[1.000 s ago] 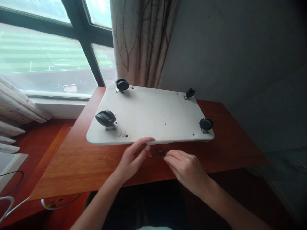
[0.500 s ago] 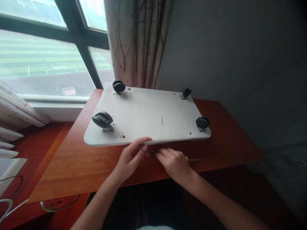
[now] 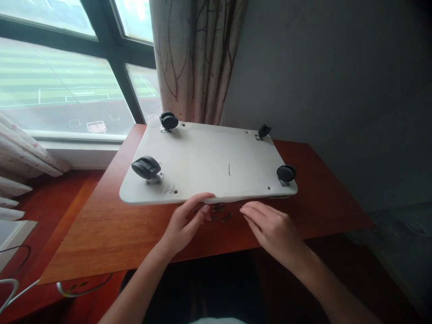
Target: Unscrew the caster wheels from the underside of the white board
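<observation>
A white board (image 3: pixel 202 155) lies with its four-cornered underside up, a black caster (image 3: pixel 146 167) on a metal plate at each corner. My left hand (image 3: pixel 184 222) rests at the board's front edge, index finger along the rim and thumb apart below it. Several small dark screws (image 3: pixel 227 217) lie on the wooden table (image 3: pixel 135 234), just right of my left fingertips. Apart from the board, my right hand (image 3: pixel 275 225) is closed with thumb and fingertips pinched together. Whatever it may hold is too small to make out.
Small holes and pencil marks show on the board. A window (image 3: pixel 60 85) and patterned curtain (image 3: pixel 192 63) stand behind the table, beside a grey wall (image 3: pixel 303 67). Cables (image 3: pixel 13 288) lie on the floor at lower left.
My right hand has moved right, away from the screws, uncovering them. The yellow-handled tool with a metal shaft seen beside it is now hidden. My left hand stays at the board's edge.
</observation>
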`<state>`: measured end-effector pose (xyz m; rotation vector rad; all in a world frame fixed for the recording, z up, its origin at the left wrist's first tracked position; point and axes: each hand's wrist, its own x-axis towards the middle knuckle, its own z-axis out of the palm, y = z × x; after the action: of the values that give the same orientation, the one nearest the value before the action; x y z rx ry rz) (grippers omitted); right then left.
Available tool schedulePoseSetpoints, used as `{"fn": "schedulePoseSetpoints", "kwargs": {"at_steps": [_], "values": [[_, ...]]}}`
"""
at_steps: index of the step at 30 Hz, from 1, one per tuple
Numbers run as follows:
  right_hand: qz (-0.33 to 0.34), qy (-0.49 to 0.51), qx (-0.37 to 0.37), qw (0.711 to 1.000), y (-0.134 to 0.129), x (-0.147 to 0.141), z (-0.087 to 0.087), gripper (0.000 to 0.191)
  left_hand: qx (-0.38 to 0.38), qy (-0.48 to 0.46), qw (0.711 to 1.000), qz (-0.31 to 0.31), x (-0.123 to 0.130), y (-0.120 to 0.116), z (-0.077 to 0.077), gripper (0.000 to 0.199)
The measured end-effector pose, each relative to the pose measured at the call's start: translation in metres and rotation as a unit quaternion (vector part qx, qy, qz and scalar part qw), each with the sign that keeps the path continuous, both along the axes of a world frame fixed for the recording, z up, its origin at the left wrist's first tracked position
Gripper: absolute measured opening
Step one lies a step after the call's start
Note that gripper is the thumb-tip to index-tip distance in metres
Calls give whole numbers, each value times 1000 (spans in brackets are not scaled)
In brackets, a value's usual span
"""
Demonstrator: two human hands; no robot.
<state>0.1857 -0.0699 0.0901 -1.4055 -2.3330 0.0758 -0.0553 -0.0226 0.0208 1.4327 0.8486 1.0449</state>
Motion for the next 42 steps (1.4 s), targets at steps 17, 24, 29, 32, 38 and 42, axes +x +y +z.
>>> {"fn": "schedulePoseSetpoints", "kwargs": {"at_steps": [17, 24, 29, 32, 38, 42], "values": [[-239, 480, 250, 806, -25, 49, -3, 17, 16, 17, 1000, 17, 1, 1, 0, 32], [-261, 308, 163, 900, -54, 70, -31, 38, 21, 17, 1000, 15, 0, 2, -2, 32], [-310, 102, 51, 944, -79, 100, -52, 52, 19, 17, 1000, 18, 1, 2, -1, 33], [-304, 49, 29, 951, -91, 116, -67, 43, 17, 14, 1000, 19, 2, 2, 0, 33], [-385, -52, 40, 920, -89, 132, -88, 41, 21, 16, 999, 22, 2, 2, 0, 33], [-449, -72, 23, 890, -65, 134, -94, 39, 24, 22, 999, 26, 2, 2, 1, 33]]}}
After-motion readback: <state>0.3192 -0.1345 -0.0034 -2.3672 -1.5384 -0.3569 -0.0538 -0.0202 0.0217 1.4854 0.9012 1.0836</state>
